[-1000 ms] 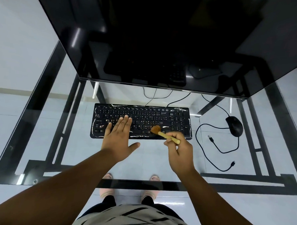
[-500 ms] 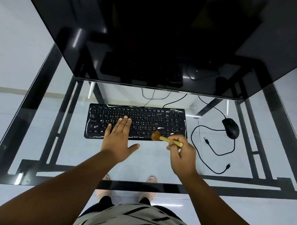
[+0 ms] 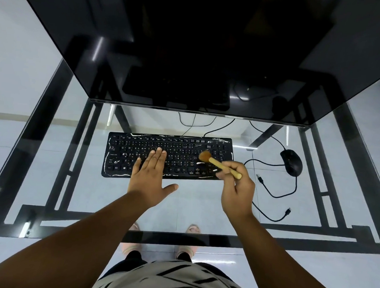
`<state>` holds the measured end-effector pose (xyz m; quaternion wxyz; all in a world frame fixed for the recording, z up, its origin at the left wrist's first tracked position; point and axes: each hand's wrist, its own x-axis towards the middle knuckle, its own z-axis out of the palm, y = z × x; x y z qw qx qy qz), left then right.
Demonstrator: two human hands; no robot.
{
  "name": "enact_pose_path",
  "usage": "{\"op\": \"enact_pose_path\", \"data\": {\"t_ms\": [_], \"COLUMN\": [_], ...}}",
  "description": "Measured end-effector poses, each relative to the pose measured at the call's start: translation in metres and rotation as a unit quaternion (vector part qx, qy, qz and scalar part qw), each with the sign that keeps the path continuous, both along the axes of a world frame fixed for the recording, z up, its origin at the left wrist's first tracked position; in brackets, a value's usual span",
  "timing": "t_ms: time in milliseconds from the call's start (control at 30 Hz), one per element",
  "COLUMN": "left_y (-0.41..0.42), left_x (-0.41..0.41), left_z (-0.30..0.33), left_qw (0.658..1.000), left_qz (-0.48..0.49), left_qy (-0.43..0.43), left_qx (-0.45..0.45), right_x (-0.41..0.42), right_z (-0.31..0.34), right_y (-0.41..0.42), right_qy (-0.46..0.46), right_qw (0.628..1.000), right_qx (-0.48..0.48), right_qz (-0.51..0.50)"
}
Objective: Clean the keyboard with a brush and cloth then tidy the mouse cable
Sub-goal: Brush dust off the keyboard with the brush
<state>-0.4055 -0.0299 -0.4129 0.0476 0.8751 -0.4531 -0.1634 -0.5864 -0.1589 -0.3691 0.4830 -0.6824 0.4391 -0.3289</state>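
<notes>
Left hand [image 3: 149, 181]: flat, fingers spread, bracing keyboard [image 3: 141, 141].
Right hand [image 3: 237, 189]: grip closed on brush [image 3: 218, 163].
Technique: light strokes, bristles between keys, debris swept off edge.

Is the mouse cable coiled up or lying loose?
Loose: the mouse cable sprawls in open loops on the glass beside the mouse.

glossy glass desk [image 3: 203, 209], wooden-handled brush [image 3: 218, 163], matt black plastic keyboard [image 3: 184, 161].
</notes>
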Motion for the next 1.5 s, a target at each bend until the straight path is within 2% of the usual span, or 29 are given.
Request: {"op": "enact_pose_path", "data": {"t_ms": [100,200,267,333,400,467,533,600,667,733,767,867,1000,1100,1200,1267,1367,1500], "left_y": [0.000,-0.001,-0.002,-0.001,-0.001,-0.002,-0.006,-0.010,-0.014,-0.017,-0.019,-0.024,-0.029,-0.032,-0.033,-0.033,-0.032,-0.025], "left_x": [0.002,0.003,0.003,0.004,0.003,0.002,-0.001,-0.004,-0.007,-0.009,-0.010,-0.013,-0.016,-0.018,-0.020,-0.020,-0.020,-0.013], "left_z": [0.000,0.001,0.001,0.001,0.002,0.002,0.002,0.001,0.002,0.002,0.002,0.001,0.000,-0.001,-0.003,-0.004,-0.006,-0.006], "left_qw": [1.000,1.000,1.000,1.000,1.000,1.000,1.000,1.000,1.000,0.999,0.999,0.999,0.999,0.999,0.999,0.999,0.999,1.000], "left_qz": [0.000,0.000,-0.003,-0.004,-0.002,0.000,-0.002,-0.010,-0.019,-0.026,-0.029,-0.036,-0.044,-0.042,-0.041,-0.040,-0.034,-0.009], "left_qy": [-0.003,-0.001,-0.002,-0.005,-0.009,-0.013,-0.012,-0.012,-0.008,-0.005,-0.005,-0.007,-0.009,-0.008,-0.007,-0.009,-0.012,-0.011], "left_qx": [0.005,0.013,0.018,0.021,0.023,0.023,0.023,0.022,0.019,0.017,0.017,0.017,0.018,0.016,0.015,0.012,0.001,-0.025], "right_x": [0.017,0.027,0.028,0.024,0.020,0.013,0.007,0.000,-0.004,-0.008,-0.011,-0.018,-0.025,-0.034,-0.038,-0.041,-0.043,-0.038], "right_z": [-0.002,-0.011,-0.015,-0.014,-0.011,-0.013,-0.016,-0.015,-0.013,-0.015,-0.016,-0.014,-0.011,-0.013,-0.012,-0.014,-0.016,-0.015], "right_y": [-0.001,0.001,0.002,0.002,0.001,0.001,-0.002,-0.006,-0.008,-0.009,-0.011,-0.017,-0.020,-0.025,-0.027,-0.028,-0.033,-0.036], "right_qy": [0.008,0.075,0.100,0.079,0.065,0.096,0.116,0.092,0.082,0.112,0.121,0.081,0.088,0.081,0.071,0.071,0.023,-0.029], "right_qw": [0.997,0.984,0.986,0.994,0.995,0.990,0.990,0.995,0.996,0.991,0.990,0.996,0.995,0.997,0.997,0.997,0.999,0.999], "right_qx": [-0.011,-0.028,-0.042,-0.049,-0.045,-0.049,-0.054,-0.045,-0.034,-0.041,-0.043,-0.025,-0.016,-0.015,-0.005,-0.022,-0.013,0.023], "right_qz": [0.075,0.157,0.128,0.059,0.059,0.096,0.055,0.002,0.024,0.062,0.050,-0.017,0.048,-0.001,0.028,0.014,-0.045,-0.030]}}
